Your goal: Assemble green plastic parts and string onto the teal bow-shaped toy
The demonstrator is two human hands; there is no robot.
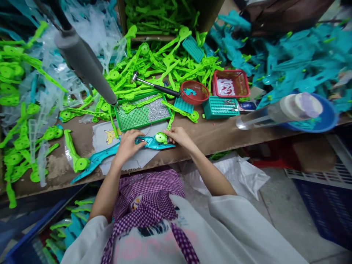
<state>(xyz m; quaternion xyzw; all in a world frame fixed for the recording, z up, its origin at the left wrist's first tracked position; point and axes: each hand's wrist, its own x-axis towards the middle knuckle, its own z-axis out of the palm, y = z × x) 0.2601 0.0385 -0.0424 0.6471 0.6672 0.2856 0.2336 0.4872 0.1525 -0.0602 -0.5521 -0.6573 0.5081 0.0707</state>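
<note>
A long teal plastic piece [103,157] lies across a pale cloth [147,157] at the bench's front edge. My left hand [129,145] is closed on its middle, fingers and thumb curled over it. At the right end of that piece sits a lime-green plastic part with a round head [161,138]. My right hand [180,138] pinches this green part at its edge, fingertips together. Just behind both hands is a green tray [119,123] holding many tiny silvery metal bits. A small metal part shows beside my left thumb; its kind cannot be made out.
Lime-green parts [165,60] are heaped behind the tray, with a hammer [156,86] among them. A grey tool [82,60] hangs at upper left. Red baskets [194,92], a teal box [220,110] and a clear bottle [275,110] stand to the right.
</note>
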